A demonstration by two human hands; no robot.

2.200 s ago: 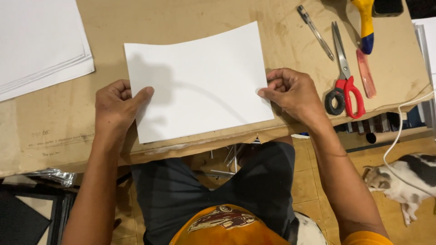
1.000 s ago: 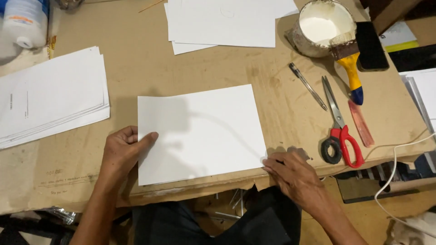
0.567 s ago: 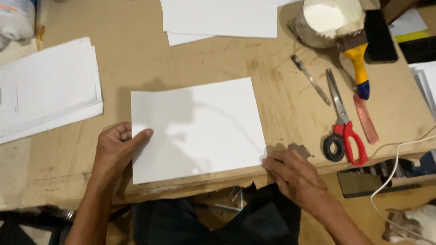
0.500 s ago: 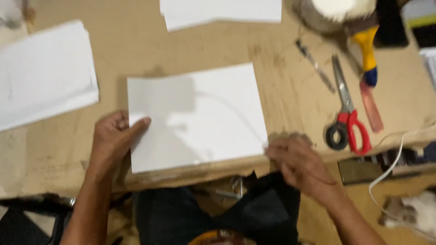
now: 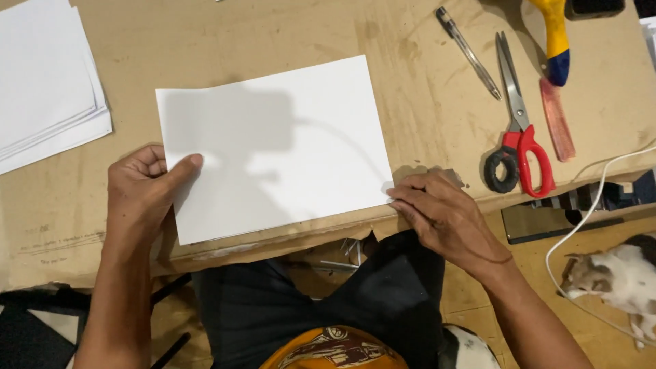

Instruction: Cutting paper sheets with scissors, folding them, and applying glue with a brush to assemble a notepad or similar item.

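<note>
Paper (image 5: 273,147) lay flat on the tabletop (image 5: 424,89); we pinned it so it could not slide, left hand (image 5: 147,188) pressing its edge, right hand (image 5: 444,212) pinching its corner.

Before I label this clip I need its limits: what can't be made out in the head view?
- Left hand: palm and whatever lies beneath hidden; only the thumb shows on the white sheet.
- Right hand: fingertips cover the sheet's near right corner, so its grip there is unclear.
- Yellow and blue handle: cut off by the top edge.
- Paper stack: cut off at left and top.
- White cable: both ends run out of frame.
</note>
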